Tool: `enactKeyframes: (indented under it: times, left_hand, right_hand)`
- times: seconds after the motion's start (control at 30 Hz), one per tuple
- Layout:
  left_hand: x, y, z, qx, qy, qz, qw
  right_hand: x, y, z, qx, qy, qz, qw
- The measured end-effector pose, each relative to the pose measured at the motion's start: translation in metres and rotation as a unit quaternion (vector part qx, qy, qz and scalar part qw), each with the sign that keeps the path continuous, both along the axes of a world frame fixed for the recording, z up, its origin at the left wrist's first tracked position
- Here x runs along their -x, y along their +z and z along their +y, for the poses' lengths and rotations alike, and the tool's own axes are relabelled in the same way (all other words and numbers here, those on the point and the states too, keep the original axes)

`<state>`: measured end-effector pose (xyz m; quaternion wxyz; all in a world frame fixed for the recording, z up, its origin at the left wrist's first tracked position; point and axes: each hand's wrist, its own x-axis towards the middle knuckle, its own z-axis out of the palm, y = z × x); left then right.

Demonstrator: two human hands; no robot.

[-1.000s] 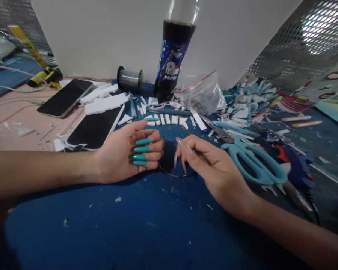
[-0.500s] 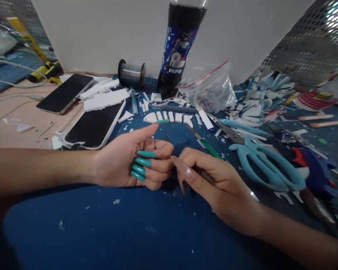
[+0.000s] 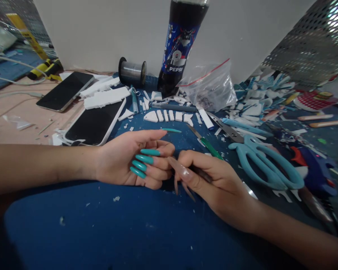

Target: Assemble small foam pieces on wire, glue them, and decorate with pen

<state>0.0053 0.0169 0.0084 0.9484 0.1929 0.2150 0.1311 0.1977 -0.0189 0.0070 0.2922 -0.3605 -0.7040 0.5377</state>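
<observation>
Tabletop (image 3: 101,232) is blue and pretty littered with bits. The left hand (image 3: 121,159) has its palm showing, four teal-nailed fingers curled in side by side, thumb stretched out apart. The right hand (image 3: 216,187) has its thumb up against the index finger, nail tip right at the left fingers; honestly can't tell if either hand is clamped on anything. Then there's a Pepsi bottle (image 3: 178,52) at the back, light blue scissors (image 3: 252,142) off to the right, a dark phone (image 3: 66,92) and a white-edged phone (image 3: 95,123), a zip bag (image 3: 214,88) and a spool (image 3: 132,74). Smaller stuff: a green-handled knife (image 3: 211,148) just beyond the right hand, and white pieces (image 3: 171,116) lying in a fish-shaped row just past the left thumb.
</observation>
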Motion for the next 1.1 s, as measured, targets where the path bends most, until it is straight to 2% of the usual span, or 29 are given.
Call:
enactKeyframes:
  times: [0.17, 0.33, 0.5, 0.6, 0.93, 1.1]
  left_hand:
    - [0.0, 0.001, 0.001, 0.015, 0.008, 0.0, 1.0]
    - [0.0, 0.002, 0.003, 0.027, 0.012, -0.017, 0.999]
    - [0.001, 0.003, 0.003, 0.026, 0.072, -0.036, 0.996]
    - [0.0, 0.003, 0.004, 0.027, 0.098, -0.042, 0.994]
    - [-0.002, 0.003, 0.003, 0.027, 0.088, -0.032, 0.995]
    - [-0.003, 0.002, 0.003, -0.002, 0.083, -0.014, 0.996]
  right_hand:
    - [0.0, 0.002, 0.0, 0.038, -0.019, 0.014, 0.999]
    - [0.002, 0.0, 0.002, 0.114, -0.047, 0.063, 0.99]
    - [-0.002, -0.004, 0.005, 0.165, -0.072, 0.102, 0.978]
    - [-0.003, -0.006, 0.007, 0.166, -0.083, 0.109, 0.977]
    - [0.001, -0.01, 0.004, 0.117, -0.099, 0.107, 0.982]
    - [0.0, -0.009, 0.004, 0.144, -0.128, 0.113, 0.975]
